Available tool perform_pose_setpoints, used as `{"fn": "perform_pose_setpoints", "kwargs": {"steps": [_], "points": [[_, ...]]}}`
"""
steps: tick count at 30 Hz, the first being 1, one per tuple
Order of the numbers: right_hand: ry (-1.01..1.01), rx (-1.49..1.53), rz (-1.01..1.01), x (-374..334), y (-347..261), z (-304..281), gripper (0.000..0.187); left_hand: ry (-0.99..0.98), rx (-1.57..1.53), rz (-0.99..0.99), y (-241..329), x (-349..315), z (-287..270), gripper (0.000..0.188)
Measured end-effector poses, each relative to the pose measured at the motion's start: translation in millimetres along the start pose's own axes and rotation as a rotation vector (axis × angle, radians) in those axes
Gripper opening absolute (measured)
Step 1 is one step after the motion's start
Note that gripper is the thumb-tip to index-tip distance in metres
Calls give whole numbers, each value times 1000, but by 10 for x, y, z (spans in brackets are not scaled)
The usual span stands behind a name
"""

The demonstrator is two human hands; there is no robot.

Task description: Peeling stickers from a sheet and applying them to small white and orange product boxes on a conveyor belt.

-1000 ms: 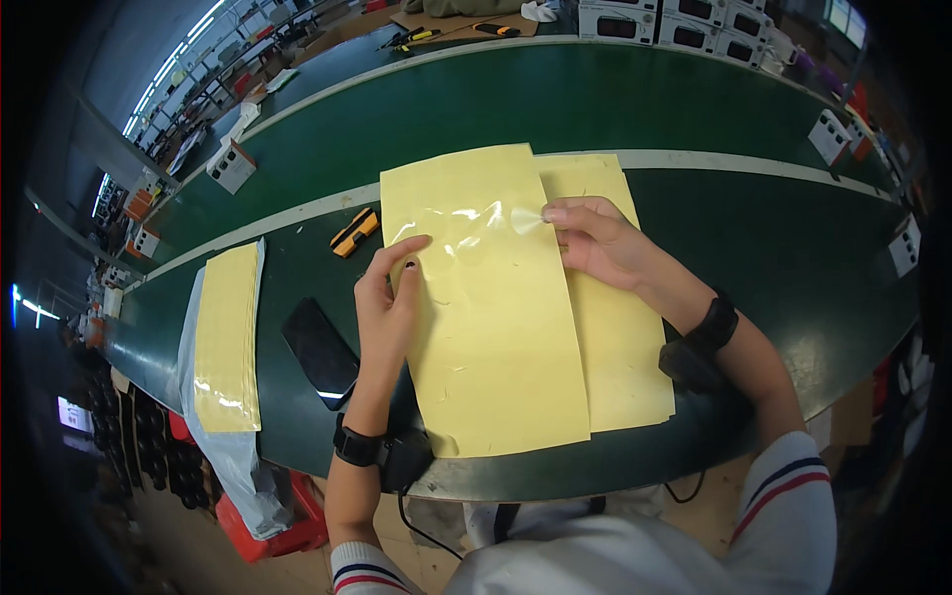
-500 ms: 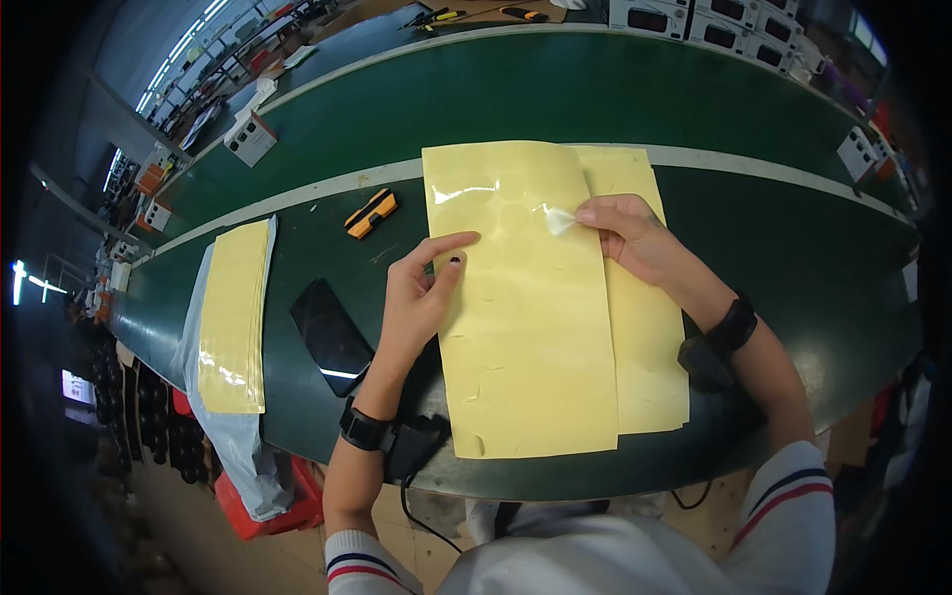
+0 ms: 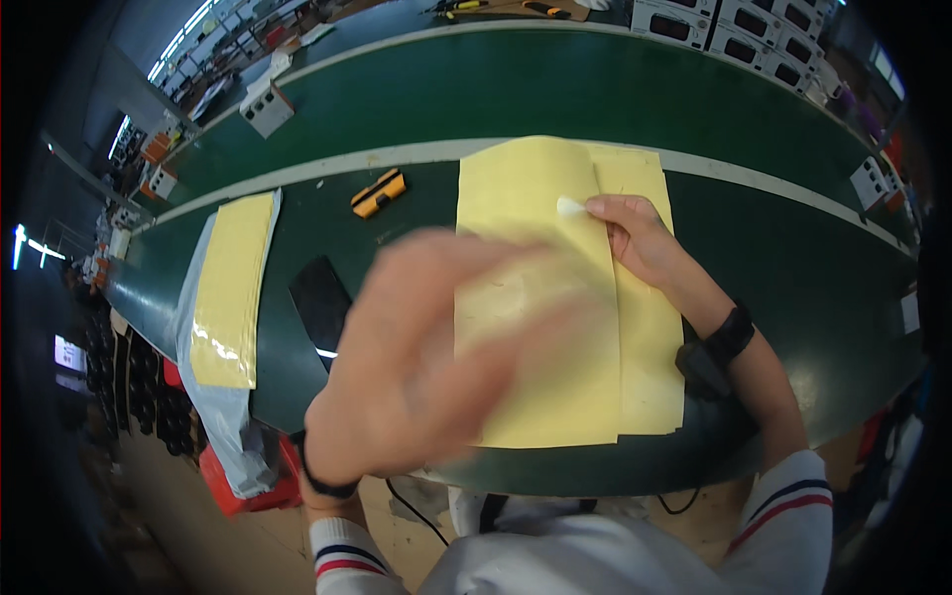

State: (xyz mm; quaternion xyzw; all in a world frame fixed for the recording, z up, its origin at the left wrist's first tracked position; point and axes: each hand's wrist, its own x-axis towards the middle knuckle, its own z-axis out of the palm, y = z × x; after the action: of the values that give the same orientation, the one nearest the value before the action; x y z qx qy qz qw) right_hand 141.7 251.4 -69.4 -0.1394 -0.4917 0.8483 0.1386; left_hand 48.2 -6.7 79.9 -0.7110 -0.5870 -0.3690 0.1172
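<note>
Two pale yellow sheets (image 3: 540, 238) lie overlapped on the green conveyor belt (image 3: 595, 89) in front of me. My right hand (image 3: 635, 233) rests on the upper part of the sheets and pinches a small white tab (image 3: 569, 207) at the seam between them. My left hand (image 3: 426, 357) is lifted off the sheet toward the camera, blurred, with fingers spread and nothing in it; it covers the sheet's lower left part.
A second stack of yellow sheets (image 3: 230, 288) on clear film lies at the left. A black flat piece (image 3: 319, 297) sits between it and my hands. A yellow-and-black cutter (image 3: 378, 192) lies farther back. White boxes (image 3: 754, 30) line the far side.
My left hand has risen off the yellow sheet toward the camera. My right hand has stayed at the seam, still on the white tab.
</note>
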Motion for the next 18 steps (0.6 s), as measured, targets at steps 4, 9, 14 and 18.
{"fn": "perform_pose_setpoints", "kwargs": {"steps": [4, 9, 14, 18], "points": [[-56, 76, -4, 42, -22, 173, 27, -338, -41, 275, 873, 89, -280, 46], [-13, 144, -27, 8, -21, -56, 27, -416, -73, 389, 1043, 120, -152, 45], [-46, 156, -34, 19, -27, 86, 27, -419, -57, 408, 1225, 200, -153, 44], [2, 163, -28, 2, -45, 28, 28, -434, -94, 452, 1225, 212, -165, 43]]}}
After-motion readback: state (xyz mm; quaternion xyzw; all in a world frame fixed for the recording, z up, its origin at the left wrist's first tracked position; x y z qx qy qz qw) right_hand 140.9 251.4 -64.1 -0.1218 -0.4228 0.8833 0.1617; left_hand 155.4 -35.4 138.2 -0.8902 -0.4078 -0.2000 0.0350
